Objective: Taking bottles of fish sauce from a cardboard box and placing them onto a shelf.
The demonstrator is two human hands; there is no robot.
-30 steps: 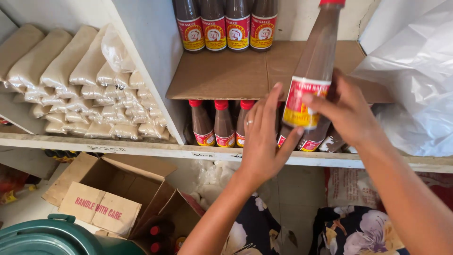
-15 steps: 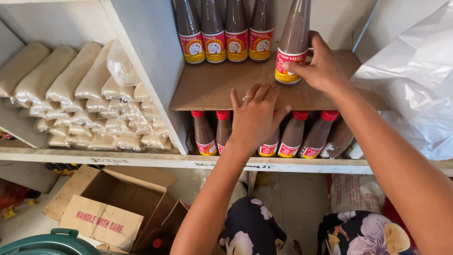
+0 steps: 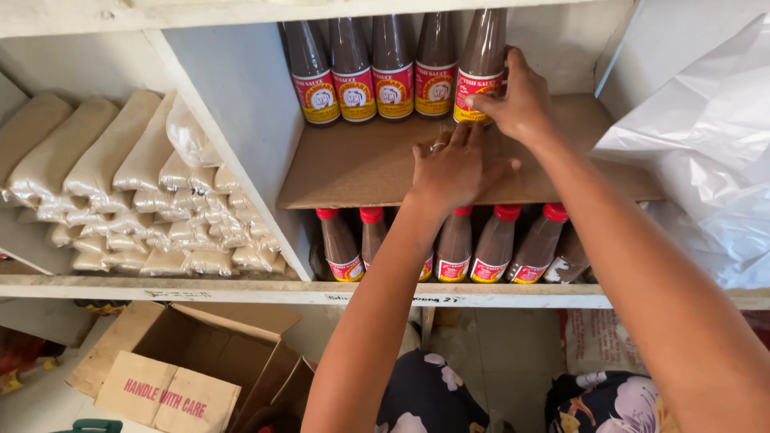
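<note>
Right hand (image 3: 521, 100) closed round end bottle (image 3: 480, 68), upright on cardboard sheet (image 3: 361, 164); left hand (image 3: 455, 172) flat, open, pressing sheet just below; risk: sheet probably rests on lower bottles (image 3: 449, 244); uneven push tips row.

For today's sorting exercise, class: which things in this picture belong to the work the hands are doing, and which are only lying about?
In the work:
- right hand gripping the brown sauce bottle
- left hand flat on the cardboard sheet
- row of matching bottles beside it
- red-capped bottles under the sheet

Lying about:
- clear bags of pale grain
- open cardboard box
- white plastic bag
</note>
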